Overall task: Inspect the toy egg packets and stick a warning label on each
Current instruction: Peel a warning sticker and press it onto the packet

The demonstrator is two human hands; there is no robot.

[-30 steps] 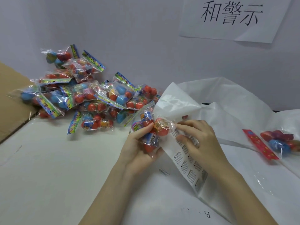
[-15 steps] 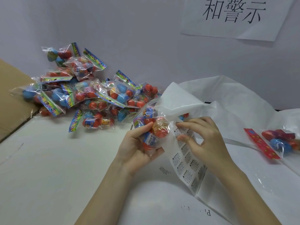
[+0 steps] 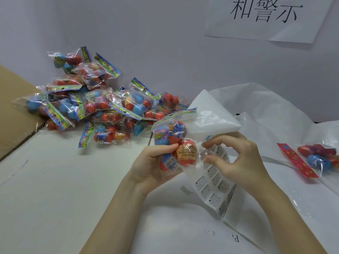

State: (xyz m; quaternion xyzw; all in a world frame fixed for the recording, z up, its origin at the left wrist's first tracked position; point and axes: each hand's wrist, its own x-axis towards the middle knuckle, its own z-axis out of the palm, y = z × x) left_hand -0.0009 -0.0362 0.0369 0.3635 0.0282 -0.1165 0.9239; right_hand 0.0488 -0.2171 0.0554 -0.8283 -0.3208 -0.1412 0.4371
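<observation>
My left hand (image 3: 152,167) grips a clear packet of toy eggs (image 3: 174,143), red and blue, held above the white table (image 3: 55,180). My right hand (image 3: 236,158) is just right of it, thumb and forefinger pinching what looks like a small clear warning label at the packet's right edge. A sheet of warning labels (image 3: 212,187) lies under my right hand. A pile of several egg packets (image 3: 95,105) sits at the back left. One packet with a red header (image 3: 315,158) lies at the right.
A cardboard box flap (image 3: 12,110) rises at the left edge. Crumpled white plastic sheeting (image 3: 256,110) covers the back right of the table. A paper sign with black characters (image 3: 264,17) hangs on the grey wall.
The held packet has risen and come closer. My right hand has lifted off the label sheet and now pinches at the packet's right edge.
</observation>
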